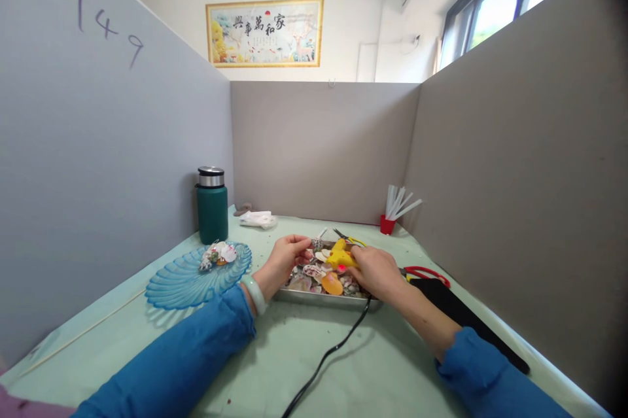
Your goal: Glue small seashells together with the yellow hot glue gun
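Note:
My right hand point(375, 269) is wrapped round a yellow hot glue gun point(339, 254), whose black cord point(338, 347) trails toward me. Thumb and fingertips of my left hand point(287, 261) are pinched together on a small speckled shell point(317, 244), just left of the gun's front. Beneath both hands lies a metal tray point(314, 299) filled with assorted seashells, among them an orange scallop shell point(332, 284). To the left, a blue fluted glass plate point(176, 284) carries a small cluster of shells point(218, 254).
A green bottle point(212, 212) stands behind the plate. Glue sticks point(398, 202) stand in a red cup point(387, 225) at the back right. Red-handled pliers point(426, 274) and a black flat object point(456, 313) lie right of the tray. Grey partitions enclose three sides.

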The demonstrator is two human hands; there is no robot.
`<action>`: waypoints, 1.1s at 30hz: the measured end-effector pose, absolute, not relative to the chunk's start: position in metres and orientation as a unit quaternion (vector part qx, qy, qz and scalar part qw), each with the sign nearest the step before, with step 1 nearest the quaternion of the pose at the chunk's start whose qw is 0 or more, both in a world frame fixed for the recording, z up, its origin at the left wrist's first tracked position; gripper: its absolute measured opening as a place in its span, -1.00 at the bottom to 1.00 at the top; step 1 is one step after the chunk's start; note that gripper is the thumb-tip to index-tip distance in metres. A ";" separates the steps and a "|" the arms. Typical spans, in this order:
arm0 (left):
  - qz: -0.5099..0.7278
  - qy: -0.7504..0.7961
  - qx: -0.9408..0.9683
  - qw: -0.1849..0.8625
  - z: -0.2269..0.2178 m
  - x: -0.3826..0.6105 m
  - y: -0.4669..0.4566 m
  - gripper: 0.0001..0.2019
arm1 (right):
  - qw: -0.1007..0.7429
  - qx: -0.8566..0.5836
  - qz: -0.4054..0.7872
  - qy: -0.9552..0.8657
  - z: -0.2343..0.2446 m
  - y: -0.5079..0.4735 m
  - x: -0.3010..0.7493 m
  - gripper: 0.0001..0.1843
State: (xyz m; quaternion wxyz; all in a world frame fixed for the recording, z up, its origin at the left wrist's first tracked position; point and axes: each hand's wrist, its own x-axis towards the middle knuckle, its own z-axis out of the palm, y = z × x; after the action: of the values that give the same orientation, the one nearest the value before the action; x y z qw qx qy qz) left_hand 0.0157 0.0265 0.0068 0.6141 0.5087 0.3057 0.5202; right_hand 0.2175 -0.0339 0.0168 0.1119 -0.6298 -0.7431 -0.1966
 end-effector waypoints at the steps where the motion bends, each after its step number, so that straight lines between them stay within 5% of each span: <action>1: 0.521 0.307 0.509 0.613 0.007 0.016 0.026 -0.83 | 0.114 -0.625 -0.203 -0.745 0.015 -0.031 0.219 -0.73; 13: 0.518 0.305 0.517 0.610 0.003 0.016 0.030 -0.78 | 0.105 -0.640 -0.174 -0.741 0.006 -0.002 0.230 -0.67; 17: 0.511 0.304 0.525 0.609 0.004 0.016 0.028 -0.79 | 0.197 -0.618 -0.140 -0.748 0.013 -0.010 0.227 -0.65; 21: 0.498 0.294 0.536 0.614 0.005 0.016 0.027 -0.78 | 0.340 -0.532 0.049 -0.774 0.023 -0.018 0.206 -0.68; 24: 0.485 0.292 0.546 0.618 0.007 0.016 0.025 -0.77 | 0.363 -0.506 0.104 -0.776 0.023 -0.020 0.186 -0.59; 33: 0.425 0.360 0.601 0.573 0.002 0.019 0.024 -0.72 | 0.377 -0.509 0.078 -0.770 0.000 -0.017 0.178 -0.80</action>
State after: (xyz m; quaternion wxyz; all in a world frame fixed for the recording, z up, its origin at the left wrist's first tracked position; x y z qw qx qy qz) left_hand 0.0185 0.0240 0.0023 0.5728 0.6009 0.3604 0.4254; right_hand 0.1782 -0.0170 0.0005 0.3770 -0.5091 -0.7698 0.0779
